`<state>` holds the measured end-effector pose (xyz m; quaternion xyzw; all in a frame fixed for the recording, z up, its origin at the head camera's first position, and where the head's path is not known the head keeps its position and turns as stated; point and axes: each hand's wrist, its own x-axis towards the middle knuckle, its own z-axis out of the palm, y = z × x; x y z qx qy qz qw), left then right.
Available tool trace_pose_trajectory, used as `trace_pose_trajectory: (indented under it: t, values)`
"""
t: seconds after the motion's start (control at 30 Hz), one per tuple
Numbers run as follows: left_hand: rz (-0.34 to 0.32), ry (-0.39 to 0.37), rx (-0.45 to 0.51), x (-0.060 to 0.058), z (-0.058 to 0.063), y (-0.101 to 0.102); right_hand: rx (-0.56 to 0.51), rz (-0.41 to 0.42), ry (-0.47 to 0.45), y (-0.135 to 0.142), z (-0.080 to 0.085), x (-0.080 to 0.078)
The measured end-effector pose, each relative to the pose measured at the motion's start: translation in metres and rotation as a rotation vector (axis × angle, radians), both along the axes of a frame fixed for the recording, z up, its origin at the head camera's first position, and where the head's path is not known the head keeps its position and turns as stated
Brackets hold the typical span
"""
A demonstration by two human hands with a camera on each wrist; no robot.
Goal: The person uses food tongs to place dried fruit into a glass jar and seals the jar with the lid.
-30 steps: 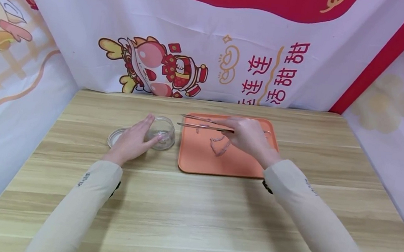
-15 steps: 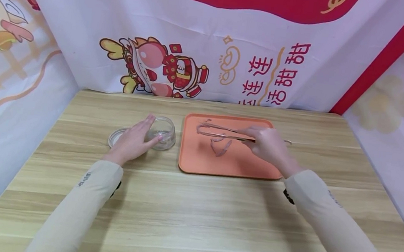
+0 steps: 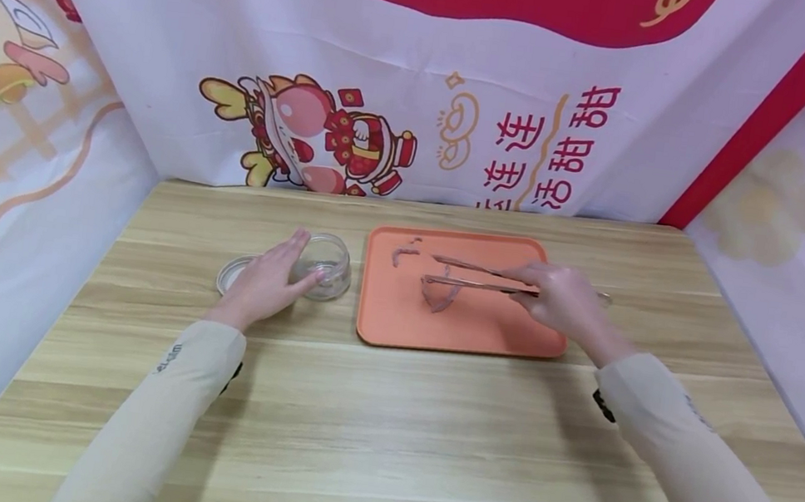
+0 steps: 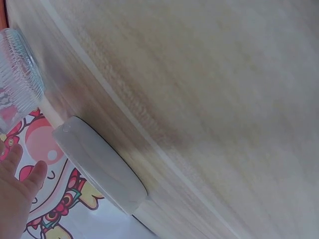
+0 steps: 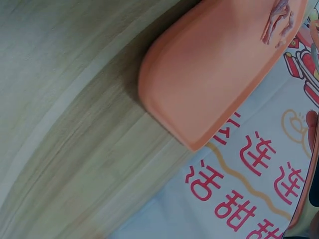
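My left hand (image 3: 266, 278) is held with straight fingers spread at the left side of a clear glass jar (image 3: 328, 271), the thumb overlapping its front. The jar stands uncovered; a lid (image 3: 228, 270) lies left of it, partly behind the hand. My right hand (image 3: 568, 303) holds long metal tweezers (image 3: 477, 285), their tips apart and pointing left over an orange tray (image 3: 394, 321). The lower tip overlaps thin pinkish strips (image 3: 442, 298) at the tray's middle; I cannot tell whether it touches them. More small strips (image 3: 405, 255) lie near the tray's upper left.
The wood-grain table (image 3: 365, 431) carries the tray and jar near its far edge. A printed white and red cloth (image 3: 421, 102) hangs right behind that edge, and more cloth closes off both sides.
My right hand has drawn the tweezers rightward, from beyond the tray's left rim over the upper-left strips to the middle ones. The left hand and jar have stayed put.
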<state>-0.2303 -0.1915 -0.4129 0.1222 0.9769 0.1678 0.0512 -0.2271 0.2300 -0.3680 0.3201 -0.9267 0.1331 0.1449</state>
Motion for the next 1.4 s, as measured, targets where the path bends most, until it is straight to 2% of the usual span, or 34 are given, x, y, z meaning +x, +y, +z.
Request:
trace_pose_trajectory:
  t: [0.27, 0.43, 0.8, 1.23, 1.4]
  values:
    - [0.001, 0.009, -0.008, 0.0, 0.0, 0.0, 0.003, -0.017, -0.039, 0.014, -0.006, 0.002]
    - [0.0, 0.009, -0.017, -0.001, 0.001, 0.0, 0.014, 0.004, -0.046, 0.02, -0.01, 0.002]
    - [-0.003, -0.006, -0.008, -0.001, 0.0, 0.0, 0.041, 0.015, -0.065, 0.024, -0.018, 0.005]
    - [-0.002, -0.009, -0.011, -0.001, 0.0, -0.001, 0.087, -0.042, -0.092, 0.014, -0.022, 0.004]
    - [-0.003, -0.005, -0.007, -0.001, -0.001, -0.001, 0.1, -0.088, -0.126, 0.008, -0.021, 0.004]
